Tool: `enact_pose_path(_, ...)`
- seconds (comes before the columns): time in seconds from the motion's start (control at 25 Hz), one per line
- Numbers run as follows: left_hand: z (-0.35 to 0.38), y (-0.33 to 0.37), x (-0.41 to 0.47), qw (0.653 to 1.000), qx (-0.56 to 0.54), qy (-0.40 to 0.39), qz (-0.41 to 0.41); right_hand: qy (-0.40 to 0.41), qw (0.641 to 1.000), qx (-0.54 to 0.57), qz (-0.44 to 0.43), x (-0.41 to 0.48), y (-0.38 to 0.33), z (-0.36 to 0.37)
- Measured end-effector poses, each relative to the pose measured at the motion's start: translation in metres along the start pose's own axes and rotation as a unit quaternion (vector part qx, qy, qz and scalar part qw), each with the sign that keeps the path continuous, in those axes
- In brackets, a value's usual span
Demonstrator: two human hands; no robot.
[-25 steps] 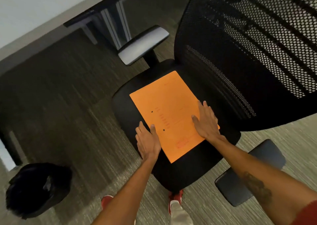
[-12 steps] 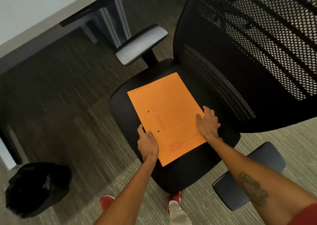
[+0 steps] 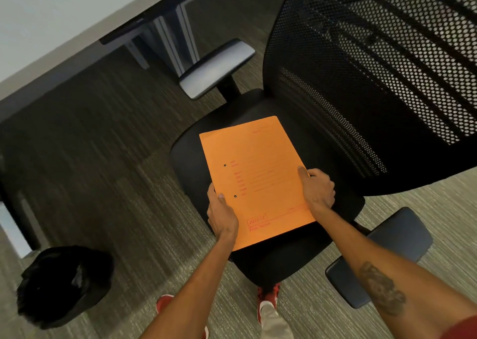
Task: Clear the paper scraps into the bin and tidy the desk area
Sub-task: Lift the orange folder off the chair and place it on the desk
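Observation:
An orange folder [image 3: 255, 173] with red print and two punch holes sits over the black seat [image 3: 335, 183] of an office chair. My left hand [image 3: 222, 214] grips its left edge, thumb on top and fingers underneath. My right hand [image 3: 317, 189] grips the right edge the same way, thumb lying on the cover. The near end of the folder looks raised off the seat. A black bin [image 3: 62, 284] with a dark liner stands on the carpet at the lower left.
The chair's mesh back [image 3: 374, 67] fills the upper right, with armrests [image 3: 216, 67] at the top and at the lower right [image 3: 379, 256]. A white desk [image 3: 51, 10] and its metal leg [image 3: 170, 36] sit at the upper left. My red shoes [image 3: 268, 297] show below the seat.
Both hands went from lying flat on the folder to gripping its side edges. The folder has slid toward me and turned slightly.

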State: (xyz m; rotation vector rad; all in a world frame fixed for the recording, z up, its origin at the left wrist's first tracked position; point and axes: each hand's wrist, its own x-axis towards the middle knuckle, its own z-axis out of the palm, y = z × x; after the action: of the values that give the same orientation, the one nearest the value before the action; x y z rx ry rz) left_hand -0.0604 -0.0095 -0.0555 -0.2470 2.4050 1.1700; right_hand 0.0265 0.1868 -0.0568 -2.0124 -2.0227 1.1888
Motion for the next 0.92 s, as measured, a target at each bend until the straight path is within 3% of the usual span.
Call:
enact_pose_path(0.44, -0.037, 0.044, -0.036, 0.994, -0.037, 0.029, 0.095, 0.075, 0.992, 0.099, -0.025, -0.052, -0.033, -0.043)
enact_pose_path(0.92, -0.160, 0.147, -0.028, 0.980, -0.108, 0.074, 0.147, 0.110, 0.976, 0.159, -0.097, -0.135, -0.186, -0.082)
